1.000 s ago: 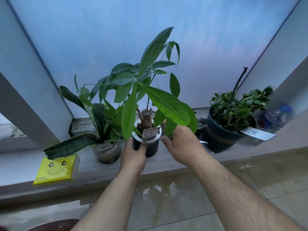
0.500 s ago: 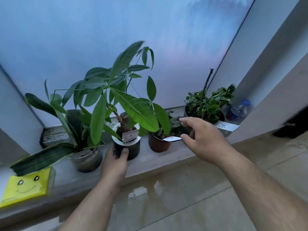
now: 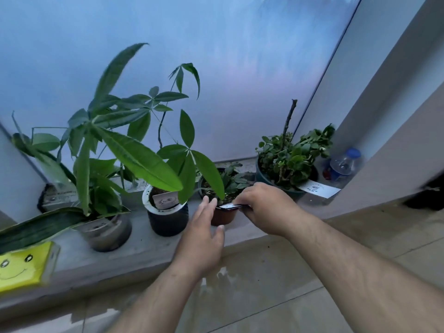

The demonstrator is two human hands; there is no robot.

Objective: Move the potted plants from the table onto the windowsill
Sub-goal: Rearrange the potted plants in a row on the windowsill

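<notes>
Several potted plants stand on the grey windowsill. A small brown pot with a low leafy plant sits in the middle. My right hand is closed against its right side, thumb over the label card at the rim. On the pot's left, my left hand has its fingers spread, fingertips by the rim and thumb near the base. The black pot with a white rim, holding the large-leaved plant, stands free just to the left.
A grey pot with long dark leaves stands further left, and a yellow smiley pack lies at the sill's left end. A dark round pot with a bushy plant and a plastic bottle occupy the right corner. Glossy tiled floor lies below.
My left hand has let go of the black pot and moved right to the brown pot. My right hand has come down and closed on the brown pot's right side.
</notes>
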